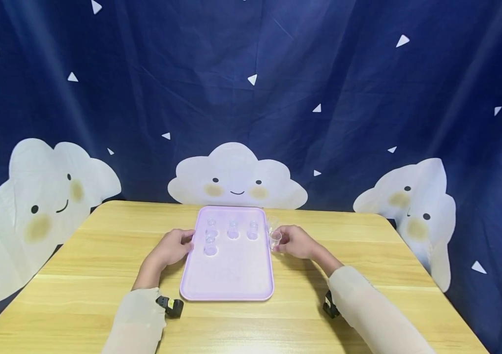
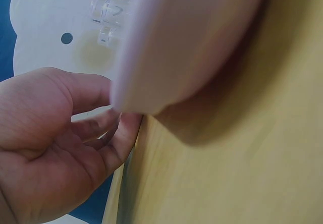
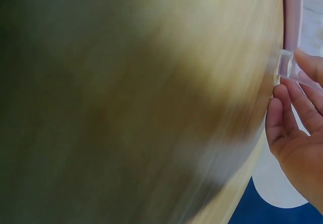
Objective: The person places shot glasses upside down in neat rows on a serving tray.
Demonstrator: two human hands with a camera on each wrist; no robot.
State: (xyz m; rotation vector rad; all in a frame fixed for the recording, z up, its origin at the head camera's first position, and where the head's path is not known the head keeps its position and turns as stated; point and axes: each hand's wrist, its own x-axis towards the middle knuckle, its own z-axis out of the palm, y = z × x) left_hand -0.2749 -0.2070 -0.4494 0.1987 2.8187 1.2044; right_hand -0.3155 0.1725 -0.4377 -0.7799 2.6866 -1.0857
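Note:
A pale purple tray (image 1: 228, 275) lies on the wooden table, with several small clear cups (image 1: 210, 247) standing toward its far side. My left hand (image 1: 173, 247) grips the tray's left edge. In the left wrist view, the thumb of that hand (image 2: 55, 128) meets the tray wall (image 2: 146, 47), with the other fingers bent in close to its edge. Just outside the tray's right edge, my right hand (image 1: 297, 242) holds a small clear cup (image 1: 275, 238) between thumb and fingers. The right wrist view catches this hand (image 3: 303, 143) with the cup (image 3: 285, 65) beside the tray's side.
Another clear cup (image 1: 272, 221) is just beyond the held one, by the tray's right edge. Wooden table surface (image 1: 352, 246) extends on both sides of the tray. A dark blue curtain (image 1: 215, 98) with white clouds hangs behind the table's far edge.

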